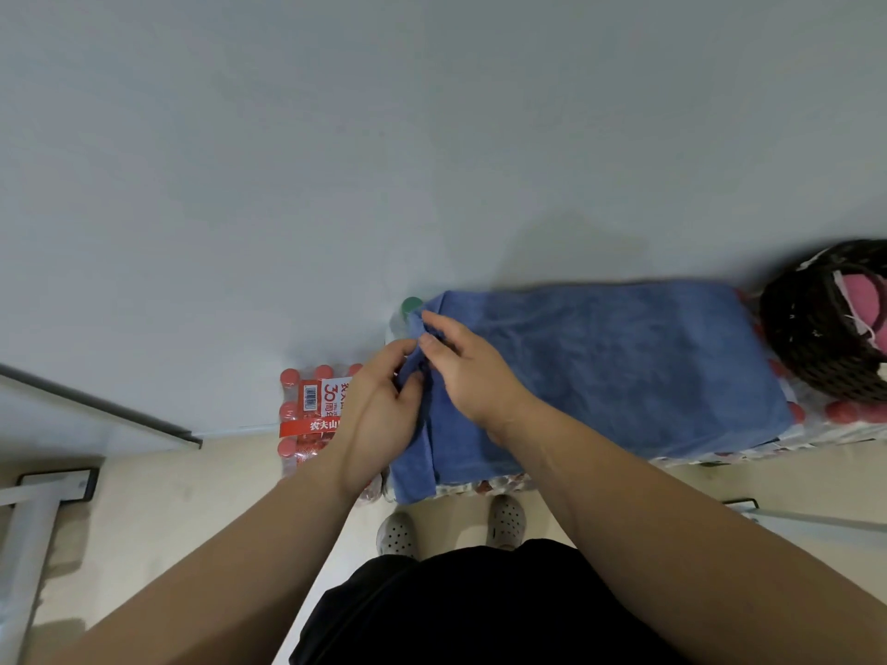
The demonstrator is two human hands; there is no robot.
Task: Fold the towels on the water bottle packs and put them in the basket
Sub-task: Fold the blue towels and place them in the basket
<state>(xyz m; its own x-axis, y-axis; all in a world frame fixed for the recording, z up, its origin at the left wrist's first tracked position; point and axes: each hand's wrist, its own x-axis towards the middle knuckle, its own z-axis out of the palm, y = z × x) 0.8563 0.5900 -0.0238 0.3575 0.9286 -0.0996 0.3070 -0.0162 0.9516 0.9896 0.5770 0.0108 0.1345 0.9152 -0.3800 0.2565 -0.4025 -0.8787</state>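
Towel (600, 367), blue, lies spread flat over the packs (825, 427). Both hands are at its left edge. The left hand (384, 400) curls its fingers round a bunched bit of that edge. The right hand (465, 371), touching the left, pinches the same edge between thumb and fingers. A dark woven basket (816, 338) stands on the packs just right of the towel, with something pink (859, 290) inside. A lower pack (307, 415) with red caps sits left of the hands. A green cap (412, 304) shows at the towel's far left corner.
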